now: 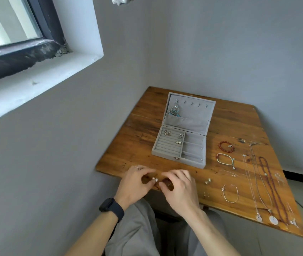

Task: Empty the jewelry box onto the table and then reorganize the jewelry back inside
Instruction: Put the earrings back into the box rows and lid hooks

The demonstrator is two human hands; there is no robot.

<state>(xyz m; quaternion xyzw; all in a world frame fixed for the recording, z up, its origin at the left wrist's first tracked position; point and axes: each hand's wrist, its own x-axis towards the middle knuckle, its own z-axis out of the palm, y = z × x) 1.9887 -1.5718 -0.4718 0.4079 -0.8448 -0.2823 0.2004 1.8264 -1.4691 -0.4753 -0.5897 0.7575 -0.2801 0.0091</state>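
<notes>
A grey velvet jewelry box stands open on the wooden table, lid upright. Several small earrings lie on its ring rolls, and a blue-silver pendant hangs from a hook in the lid. At the table's near edge my left hand pinches small pearl earrings. My right hand hovers beside it with curled fingers, fingertips close to the same spot; what it holds is hidden.
Right of the box lie a red bead bracelet, a thin cord bracelet, a silver bangle, small earrings, and several long necklaces with white disc pendants. Grey walls close in at the back and left.
</notes>
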